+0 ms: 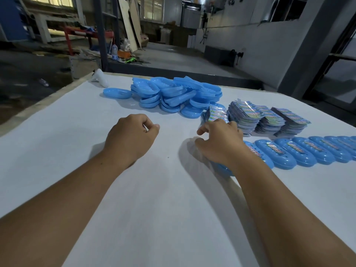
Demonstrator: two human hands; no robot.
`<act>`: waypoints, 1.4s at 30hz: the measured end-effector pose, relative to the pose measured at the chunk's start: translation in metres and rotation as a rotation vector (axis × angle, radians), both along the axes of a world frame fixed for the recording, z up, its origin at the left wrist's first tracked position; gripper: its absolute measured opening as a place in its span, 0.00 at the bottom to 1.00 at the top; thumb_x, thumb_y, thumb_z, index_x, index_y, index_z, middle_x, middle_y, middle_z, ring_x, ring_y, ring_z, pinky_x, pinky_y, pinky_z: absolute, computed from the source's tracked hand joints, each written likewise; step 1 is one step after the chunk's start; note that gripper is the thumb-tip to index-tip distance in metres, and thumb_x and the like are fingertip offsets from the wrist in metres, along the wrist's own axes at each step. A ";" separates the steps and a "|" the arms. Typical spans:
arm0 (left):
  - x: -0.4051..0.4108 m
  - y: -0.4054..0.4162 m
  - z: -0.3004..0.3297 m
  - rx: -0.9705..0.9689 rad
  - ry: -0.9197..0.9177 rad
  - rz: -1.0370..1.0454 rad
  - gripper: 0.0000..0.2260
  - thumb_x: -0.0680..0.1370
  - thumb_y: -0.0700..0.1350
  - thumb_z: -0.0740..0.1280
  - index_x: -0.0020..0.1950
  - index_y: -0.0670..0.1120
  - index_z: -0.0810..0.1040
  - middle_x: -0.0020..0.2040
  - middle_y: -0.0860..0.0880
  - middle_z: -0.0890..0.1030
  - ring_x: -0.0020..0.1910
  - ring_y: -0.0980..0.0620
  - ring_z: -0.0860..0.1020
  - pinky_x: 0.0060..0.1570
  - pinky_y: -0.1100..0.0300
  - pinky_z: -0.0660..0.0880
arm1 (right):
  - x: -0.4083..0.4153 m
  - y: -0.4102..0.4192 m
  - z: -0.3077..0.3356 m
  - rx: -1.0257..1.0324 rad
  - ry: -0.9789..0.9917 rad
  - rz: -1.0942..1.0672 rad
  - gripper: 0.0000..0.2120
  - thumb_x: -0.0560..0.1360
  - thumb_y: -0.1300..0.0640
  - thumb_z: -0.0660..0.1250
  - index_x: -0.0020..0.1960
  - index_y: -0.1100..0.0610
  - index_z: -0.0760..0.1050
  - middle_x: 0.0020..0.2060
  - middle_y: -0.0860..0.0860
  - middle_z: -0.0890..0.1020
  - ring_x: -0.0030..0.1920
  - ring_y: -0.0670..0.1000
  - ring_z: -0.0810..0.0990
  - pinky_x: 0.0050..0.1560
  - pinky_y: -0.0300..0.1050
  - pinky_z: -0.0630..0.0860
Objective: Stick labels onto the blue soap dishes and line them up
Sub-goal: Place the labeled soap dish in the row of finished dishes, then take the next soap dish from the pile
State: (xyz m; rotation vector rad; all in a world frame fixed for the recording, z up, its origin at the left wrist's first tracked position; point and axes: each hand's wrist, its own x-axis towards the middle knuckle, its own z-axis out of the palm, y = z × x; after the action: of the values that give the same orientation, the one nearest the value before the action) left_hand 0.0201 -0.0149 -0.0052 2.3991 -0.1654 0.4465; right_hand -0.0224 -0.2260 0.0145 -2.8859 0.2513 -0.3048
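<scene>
A heap of unlabelled blue soap dishes [173,95] lies at the far middle of the white table [96,116]. Stacks of shiny labels [269,116] stand right of it. Labelled dishes form a row [300,153] running off to the right. My right hand [219,141] reaches over the row's left end dish [223,168], which is blurred beneath my wrist, and its fingers curl at the edge of the nearest label stack [216,112]. Whether they pinch a label is unclear. My left hand [133,137] hovers at the table's middle, fingers curled, holding nothing.
A single blue dish [117,92] lies left of the heap, and a white object [100,78] sits at the far left corner. Beyond the table's far edge are a concrete floor, a metal post and workshop clutter.
</scene>
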 end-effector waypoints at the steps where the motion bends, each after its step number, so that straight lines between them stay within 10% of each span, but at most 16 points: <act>1: 0.000 0.000 0.000 -0.005 0.006 0.002 0.12 0.78 0.57 0.68 0.38 0.53 0.75 0.35 0.56 0.78 0.39 0.51 0.78 0.43 0.56 0.74 | 0.001 0.000 -0.001 -0.011 -0.023 -0.014 0.18 0.76 0.45 0.65 0.65 0.45 0.78 0.65 0.50 0.75 0.66 0.61 0.67 0.67 0.55 0.65; 14: 0.007 -0.004 0.000 -0.044 -0.008 0.002 0.12 0.78 0.55 0.67 0.37 0.52 0.75 0.36 0.56 0.78 0.44 0.48 0.79 0.48 0.53 0.78 | 0.007 0.017 -0.003 0.017 -0.190 0.125 0.16 0.78 0.46 0.65 0.63 0.48 0.80 0.62 0.49 0.79 0.64 0.57 0.72 0.64 0.52 0.69; 28: 0.118 -0.057 0.044 0.295 -0.147 -0.047 0.19 0.83 0.44 0.61 0.74 0.49 0.70 0.71 0.48 0.71 0.66 0.45 0.72 0.63 0.48 0.72 | 0.005 0.037 -0.017 0.199 -0.180 0.454 0.11 0.78 0.48 0.67 0.58 0.48 0.82 0.53 0.45 0.81 0.48 0.44 0.73 0.48 0.38 0.65; 35: 0.127 -0.063 0.043 0.166 -0.194 -0.079 0.08 0.82 0.48 0.65 0.57 0.49 0.81 0.55 0.49 0.82 0.55 0.49 0.76 0.55 0.51 0.76 | 0.007 0.029 -0.015 0.260 -0.218 0.430 0.08 0.78 0.49 0.68 0.55 0.47 0.82 0.50 0.44 0.81 0.46 0.43 0.74 0.43 0.38 0.64; 42: 0.111 -0.054 0.045 0.083 -0.268 -0.126 0.07 0.84 0.49 0.61 0.60 0.50 0.75 0.55 0.49 0.80 0.52 0.52 0.76 0.47 0.59 0.73 | 0.006 0.030 -0.013 0.287 -0.216 0.411 0.08 0.78 0.50 0.68 0.55 0.48 0.83 0.51 0.44 0.82 0.47 0.42 0.74 0.44 0.38 0.65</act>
State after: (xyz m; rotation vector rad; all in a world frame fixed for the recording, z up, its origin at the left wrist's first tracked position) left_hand 0.1311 -0.0687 0.0398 2.3834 -0.4606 0.7131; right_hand -0.0162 -0.1962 0.0016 -2.5155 -0.3070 -0.4550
